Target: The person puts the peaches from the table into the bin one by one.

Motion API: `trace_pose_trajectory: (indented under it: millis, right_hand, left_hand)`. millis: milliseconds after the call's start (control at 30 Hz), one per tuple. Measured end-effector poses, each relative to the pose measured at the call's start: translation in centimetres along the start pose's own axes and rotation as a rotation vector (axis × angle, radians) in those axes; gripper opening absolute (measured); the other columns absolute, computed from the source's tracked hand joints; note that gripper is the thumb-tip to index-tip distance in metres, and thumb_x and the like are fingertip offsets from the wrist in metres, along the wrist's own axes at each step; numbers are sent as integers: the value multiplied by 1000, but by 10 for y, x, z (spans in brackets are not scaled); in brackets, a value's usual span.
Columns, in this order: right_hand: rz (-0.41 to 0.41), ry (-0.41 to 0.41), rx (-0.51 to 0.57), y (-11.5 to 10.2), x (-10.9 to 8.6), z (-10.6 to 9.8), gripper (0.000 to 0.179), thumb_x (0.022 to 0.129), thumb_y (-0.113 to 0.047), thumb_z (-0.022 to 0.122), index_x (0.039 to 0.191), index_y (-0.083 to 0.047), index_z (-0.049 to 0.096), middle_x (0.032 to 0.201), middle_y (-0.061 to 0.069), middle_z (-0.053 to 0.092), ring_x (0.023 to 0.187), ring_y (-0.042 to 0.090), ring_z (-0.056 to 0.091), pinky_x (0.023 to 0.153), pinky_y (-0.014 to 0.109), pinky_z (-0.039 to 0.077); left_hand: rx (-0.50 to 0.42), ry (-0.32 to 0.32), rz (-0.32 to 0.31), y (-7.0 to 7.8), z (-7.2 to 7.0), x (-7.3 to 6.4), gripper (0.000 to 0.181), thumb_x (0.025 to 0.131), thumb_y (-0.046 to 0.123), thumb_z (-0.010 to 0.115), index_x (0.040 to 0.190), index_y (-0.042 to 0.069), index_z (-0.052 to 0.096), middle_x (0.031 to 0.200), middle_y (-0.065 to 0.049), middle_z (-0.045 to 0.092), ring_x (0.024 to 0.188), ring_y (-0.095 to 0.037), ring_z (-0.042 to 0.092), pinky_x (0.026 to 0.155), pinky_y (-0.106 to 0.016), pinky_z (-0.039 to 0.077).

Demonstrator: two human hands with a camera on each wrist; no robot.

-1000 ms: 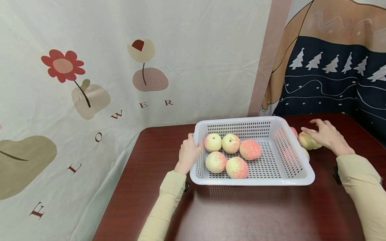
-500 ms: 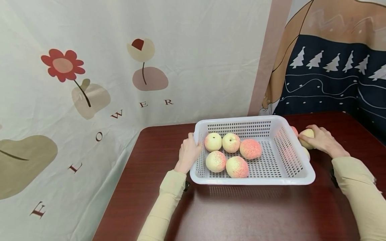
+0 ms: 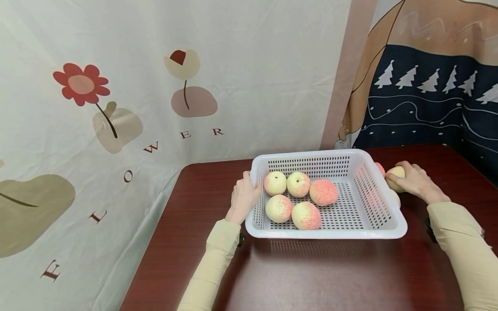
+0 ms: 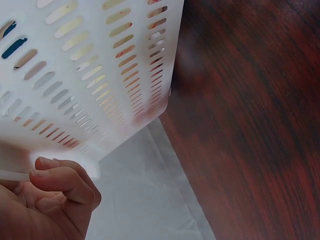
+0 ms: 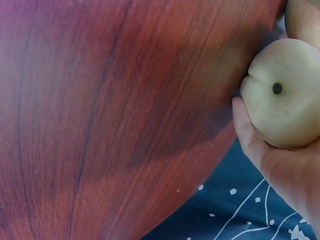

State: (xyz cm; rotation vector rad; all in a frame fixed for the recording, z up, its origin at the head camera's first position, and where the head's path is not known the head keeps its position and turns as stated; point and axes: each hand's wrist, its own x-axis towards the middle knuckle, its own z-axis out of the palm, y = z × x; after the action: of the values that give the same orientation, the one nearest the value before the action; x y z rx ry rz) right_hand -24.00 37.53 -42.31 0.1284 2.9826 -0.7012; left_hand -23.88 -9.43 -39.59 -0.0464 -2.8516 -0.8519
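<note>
Likely risks: roll-away of the held peach (image 3: 395, 179), from its round form; a knock to neighbouring peaches (image 3: 396, 198), from tight spacing; basket (image 3: 327, 234) shift, from uneven pull at one end. Left hand (image 3: 243, 198): curled, pinching the basket's left rim. Right hand (image 3: 420, 183): curved round the held peach, just outside the basket's right wall; on or above table (image 3: 330, 276), cannot tell.

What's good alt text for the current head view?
A person's left hand grips the left end of a white basket holding five peaches; the right hand holds another peach beside its right end, near two partly hidden ones. The basket sits on a dark red table before printed cloths.
</note>
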Motion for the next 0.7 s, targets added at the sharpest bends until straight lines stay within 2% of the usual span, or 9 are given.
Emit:
trace_pose_trajectory:
  millis: [233, 400, 700]
  right_hand:
    - [-5, 7, -1, 0, 2, 0, 78, 92, -55, 43, 133, 9, 26, 119, 38, 30, 94, 47, 40, 66, 48, 43]
    - [-19, 42, -14, -4, 2, -2, 76, 92, -53, 45, 132, 9, 27, 117, 37, 32, 93, 48, 42, 66, 49, 42]
    - [-34, 74, -30, -14, 2, -16, 74, 93, -50, 46, 133, 9, 27, 118, 37, 31, 92, 47, 41, 68, 52, 42]
  left_hand:
    - [0, -4, -5, 0, 0, 0, 43, 89, 20, 58, 126, 2, 47, 95, -19, 68, 71, -29, 68, 54, -33, 50]
    - [-6, -11, -15, 0, 0, 0, 43, 89, 20, 58, 127, 2, 46, 96, -19, 68, 72, -29, 68, 55, -34, 51]
    - [-14, -10, -14, 1, -1, -1, 43, 90, 19, 58, 127, 1, 47, 97, -19, 68, 71, -28, 69, 55, -34, 52]
